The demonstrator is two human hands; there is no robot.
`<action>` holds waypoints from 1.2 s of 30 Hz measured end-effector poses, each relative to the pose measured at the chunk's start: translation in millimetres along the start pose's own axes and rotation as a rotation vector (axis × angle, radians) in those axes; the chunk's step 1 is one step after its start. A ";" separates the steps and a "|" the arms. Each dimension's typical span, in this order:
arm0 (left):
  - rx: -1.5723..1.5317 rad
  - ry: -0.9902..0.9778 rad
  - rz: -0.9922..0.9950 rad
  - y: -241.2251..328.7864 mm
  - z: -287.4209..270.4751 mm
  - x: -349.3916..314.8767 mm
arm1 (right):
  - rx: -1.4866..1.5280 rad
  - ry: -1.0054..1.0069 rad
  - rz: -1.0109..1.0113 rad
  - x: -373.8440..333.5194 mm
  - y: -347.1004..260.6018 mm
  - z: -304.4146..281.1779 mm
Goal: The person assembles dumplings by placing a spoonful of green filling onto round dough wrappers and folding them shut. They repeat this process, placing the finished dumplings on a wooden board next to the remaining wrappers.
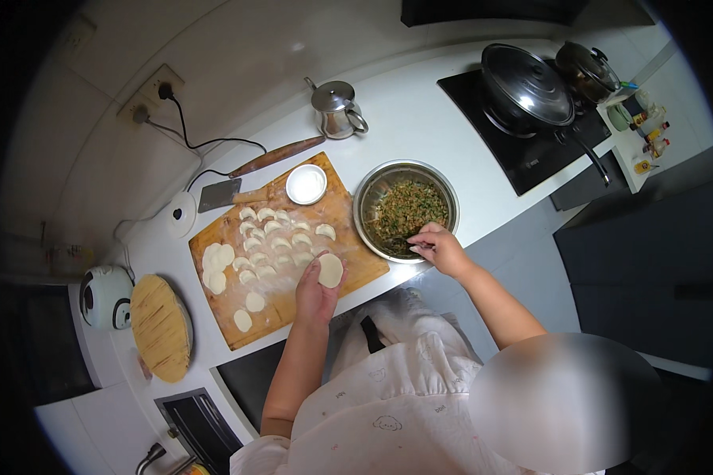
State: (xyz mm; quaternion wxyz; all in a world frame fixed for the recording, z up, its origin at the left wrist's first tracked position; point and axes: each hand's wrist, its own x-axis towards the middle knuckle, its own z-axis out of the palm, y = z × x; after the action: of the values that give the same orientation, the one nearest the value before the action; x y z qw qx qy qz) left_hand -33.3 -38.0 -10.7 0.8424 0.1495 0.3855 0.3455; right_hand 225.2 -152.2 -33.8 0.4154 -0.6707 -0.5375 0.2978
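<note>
My left hand (315, 294) holds a round, pale dumpling wrapper (330, 271) over the near edge of the wooden board (356, 273). Beside it, my right hand (442, 247) pinches a thin utensil at the near right rim of a steel bowl (367, 229). The utensil's lower end dips into the chopped green and brown filling (410, 207), so its kind does not show. Rows of folded dumplings (280, 244) lie on the floured board. Flat wrappers (214, 269) overlap at its left side, and two more (255, 302) lie apart near the front.
At the board's far side are a white bowl of flour (306, 184), a cleaver (219, 195) and a rolling pin (277, 156). A steel pot (334, 107) stands behind. To the right, a lidded wok (528, 85) sits on the black cooktop (523, 170). A round wooden lid (158, 328) is at left.
</note>
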 end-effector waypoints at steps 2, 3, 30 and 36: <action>-0.021 0.001 0.002 -3.8 -2.0 -1.6 | -0.151 -0.041 -0.161 8.8 -2.6 -3.7; -0.028 0.001 0.005 -5.9 -3.3 -2.6 | -0.174 -0.046 -0.183 12.9 -6.6 -6.7; -0.156 0.022 -0.033 -36.2 -10.5 4.9 | -0.176 -0.078 -0.169 1.3 -7.1 -48.6; -0.167 -0.008 -0.046 -36.5 -15.2 7.6 | -0.284 -0.003 -0.172 -18.9 -4.9 -25.2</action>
State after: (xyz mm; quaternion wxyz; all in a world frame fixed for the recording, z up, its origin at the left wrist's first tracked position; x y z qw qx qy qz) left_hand -24.2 -59.1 -43.8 0.8612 0.0714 0.3553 0.3563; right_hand 239.5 -176.1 -18.3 0.3397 -0.6737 -0.6303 0.1831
